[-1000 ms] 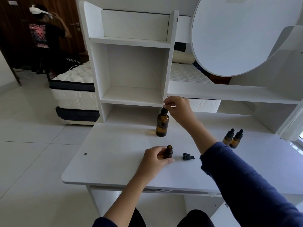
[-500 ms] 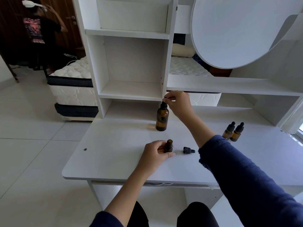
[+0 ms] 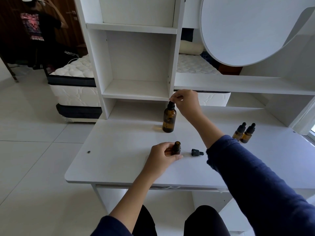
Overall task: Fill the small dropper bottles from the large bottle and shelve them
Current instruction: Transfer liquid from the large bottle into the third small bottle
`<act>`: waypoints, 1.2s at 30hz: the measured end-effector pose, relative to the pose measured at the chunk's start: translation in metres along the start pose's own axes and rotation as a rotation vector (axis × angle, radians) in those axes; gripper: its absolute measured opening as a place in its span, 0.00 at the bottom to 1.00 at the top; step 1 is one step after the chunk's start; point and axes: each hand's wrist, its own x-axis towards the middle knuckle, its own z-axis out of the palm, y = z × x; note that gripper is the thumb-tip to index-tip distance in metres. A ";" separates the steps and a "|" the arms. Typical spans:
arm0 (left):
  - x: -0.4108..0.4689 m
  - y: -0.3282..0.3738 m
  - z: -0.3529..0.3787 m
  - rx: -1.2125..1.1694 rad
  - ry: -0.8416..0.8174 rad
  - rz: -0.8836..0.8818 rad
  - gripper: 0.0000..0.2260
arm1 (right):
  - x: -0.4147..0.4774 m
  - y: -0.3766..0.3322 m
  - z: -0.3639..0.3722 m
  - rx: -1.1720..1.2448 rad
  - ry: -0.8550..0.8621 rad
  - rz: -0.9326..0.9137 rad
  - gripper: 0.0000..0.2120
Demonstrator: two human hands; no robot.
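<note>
Both hands clamped: left hand (image 3: 161,156) on the open small bottle (image 3: 176,148), right hand (image 3: 186,103) pinching the dropper cap (image 3: 171,105) of the large bottle (image 3: 169,120) at 12 o'clock; filling step, straight lift probably next.

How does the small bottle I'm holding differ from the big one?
The small bottle is shorter than the large bottle. The small bottle is uncapped; the large bottle wears a black cap. The left hand grips the small bottle; the right hand pinches the large bottle's cap. Both amber, upright.
</note>
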 end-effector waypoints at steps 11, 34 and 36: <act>0.000 0.000 0.000 -0.014 -0.005 -0.008 0.15 | -0.007 0.002 0.000 -0.035 0.059 -0.059 0.07; 0.001 -0.001 0.000 -0.056 -0.027 -0.021 0.12 | 0.001 -0.032 -0.030 0.138 0.302 -0.175 0.09; 0.000 0.000 0.000 -0.052 -0.030 -0.021 0.12 | 0.000 -0.038 -0.039 0.182 0.354 -0.212 0.08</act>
